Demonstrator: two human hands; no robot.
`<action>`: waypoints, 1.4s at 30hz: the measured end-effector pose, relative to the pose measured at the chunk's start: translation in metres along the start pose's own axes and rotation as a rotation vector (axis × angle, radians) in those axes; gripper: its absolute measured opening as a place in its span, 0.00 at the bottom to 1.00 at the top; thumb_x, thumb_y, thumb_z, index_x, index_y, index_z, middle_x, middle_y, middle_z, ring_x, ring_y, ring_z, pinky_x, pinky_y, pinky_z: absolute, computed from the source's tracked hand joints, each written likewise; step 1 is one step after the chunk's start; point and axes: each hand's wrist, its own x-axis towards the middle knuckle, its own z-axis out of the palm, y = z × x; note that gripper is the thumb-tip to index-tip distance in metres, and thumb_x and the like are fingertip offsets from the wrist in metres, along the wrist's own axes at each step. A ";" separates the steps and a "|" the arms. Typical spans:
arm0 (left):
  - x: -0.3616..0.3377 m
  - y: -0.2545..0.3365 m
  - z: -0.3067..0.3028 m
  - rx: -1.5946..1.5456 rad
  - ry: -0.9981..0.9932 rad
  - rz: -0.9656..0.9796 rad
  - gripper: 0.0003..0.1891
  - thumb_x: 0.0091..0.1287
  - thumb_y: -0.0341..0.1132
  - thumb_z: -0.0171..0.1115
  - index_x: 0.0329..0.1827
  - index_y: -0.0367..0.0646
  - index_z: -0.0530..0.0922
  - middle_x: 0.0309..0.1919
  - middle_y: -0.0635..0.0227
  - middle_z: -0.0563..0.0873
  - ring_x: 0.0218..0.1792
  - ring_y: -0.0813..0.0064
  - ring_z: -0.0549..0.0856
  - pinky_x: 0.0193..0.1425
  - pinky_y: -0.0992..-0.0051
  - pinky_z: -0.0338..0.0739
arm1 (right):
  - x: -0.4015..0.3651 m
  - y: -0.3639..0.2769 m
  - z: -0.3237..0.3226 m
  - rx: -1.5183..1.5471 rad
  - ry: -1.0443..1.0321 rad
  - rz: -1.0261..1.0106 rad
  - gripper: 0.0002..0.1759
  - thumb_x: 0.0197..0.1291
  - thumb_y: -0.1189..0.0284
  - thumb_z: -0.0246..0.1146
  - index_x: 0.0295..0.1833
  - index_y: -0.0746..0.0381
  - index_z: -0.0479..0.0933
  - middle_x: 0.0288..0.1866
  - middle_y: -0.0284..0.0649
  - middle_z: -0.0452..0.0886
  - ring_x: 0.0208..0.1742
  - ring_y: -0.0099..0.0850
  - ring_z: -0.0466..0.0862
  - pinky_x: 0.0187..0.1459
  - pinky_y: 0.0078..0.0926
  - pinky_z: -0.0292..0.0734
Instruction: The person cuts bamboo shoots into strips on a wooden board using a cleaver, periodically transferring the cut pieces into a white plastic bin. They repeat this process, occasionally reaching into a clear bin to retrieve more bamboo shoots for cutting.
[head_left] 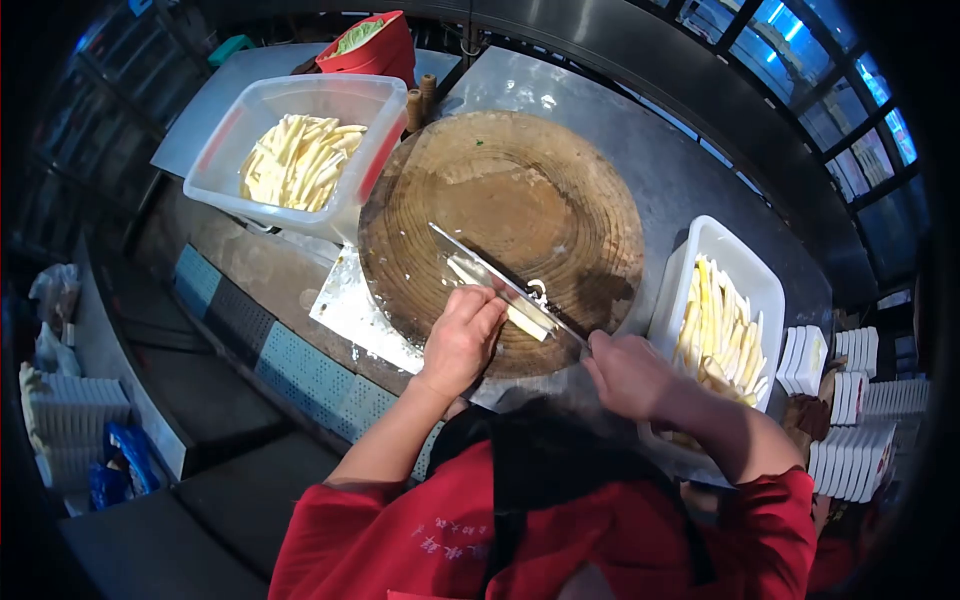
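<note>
On the round wooden chopping board lies a pale long vegetable piece, near the board's front edge. My left hand presses down on it with fingers curled. My right hand grips the handle of a cleaver; its blade lies across the piece, edge down. A clear tub at the back left holds several cut pale strips. A white tub at the right holds several uncut pale pieces.
A red bucket with greens stands behind the clear tub. Stacks of white trays sit at the far right, more stacks at the lower left. The steel counter runs under the board.
</note>
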 end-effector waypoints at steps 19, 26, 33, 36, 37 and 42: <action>-0.012 0.003 -0.005 0.012 0.000 0.067 0.10 0.52 0.21 0.68 0.37 0.37 0.79 0.37 0.60 0.80 0.42 0.57 0.81 0.45 0.65 0.79 | -0.019 0.009 0.021 0.044 0.073 -0.072 0.11 0.64 0.69 0.59 0.38 0.68 0.71 0.29 0.58 0.79 0.36 0.59 0.80 0.38 0.52 0.73; -0.016 -0.003 -0.005 -0.011 -0.033 0.027 0.10 0.50 0.27 0.72 0.32 0.39 0.79 0.36 0.58 0.81 0.41 0.55 0.80 0.45 0.61 0.76 | -0.034 0.031 0.035 0.109 0.300 -0.195 0.12 0.65 0.69 0.59 0.37 0.68 0.71 0.27 0.58 0.77 0.35 0.59 0.79 0.39 0.54 0.72; 0.041 -0.011 0.022 0.173 -0.179 -0.042 0.06 0.54 0.28 0.71 0.30 0.40 0.81 0.34 0.58 0.81 0.41 0.55 0.79 0.46 0.61 0.74 | -0.127 0.048 0.049 0.506 0.528 0.175 0.13 0.63 0.67 0.59 0.37 0.69 0.73 0.30 0.58 0.80 0.35 0.54 0.83 0.38 0.47 0.75; 0.080 0.000 0.049 0.210 -0.153 0.087 0.06 0.54 0.27 0.70 0.34 0.40 0.82 0.35 0.59 0.81 0.43 0.53 0.79 0.49 0.60 0.74 | -0.181 0.065 0.057 0.568 0.753 0.319 0.14 0.62 0.67 0.60 0.37 0.69 0.74 0.29 0.57 0.80 0.35 0.54 0.83 0.38 0.46 0.76; 0.090 0.016 0.061 0.204 -0.109 0.158 0.07 0.53 0.27 0.70 0.35 0.41 0.82 0.36 0.59 0.81 0.44 0.53 0.79 0.50 0.60 0.74 | -0.198 0.067 0.058 0.579 0.791 0.442 0.14 0.61 0.67 0.60 0.36 0.69 0.74 0.27 0.56 0.80 0.31 0.52 0.83 0.35 0.44 0.76; 0.121 0.126 0.148 -0.156 -0.582 0.621 0.11 0.55 0.24 0.61 0.39 0.45 0.85 0.41 0.65 0.85 0.51 0.60 0.80 0.55 0.64 0.78 | -0.254 0.088 0.086 0.741 0.959 0.687 0.12 0.61 0.70 0.61 0.35 0.69 0.73 0.18 0.47 0.77 0.17 0.37 0.80 0.24 0.35 0.74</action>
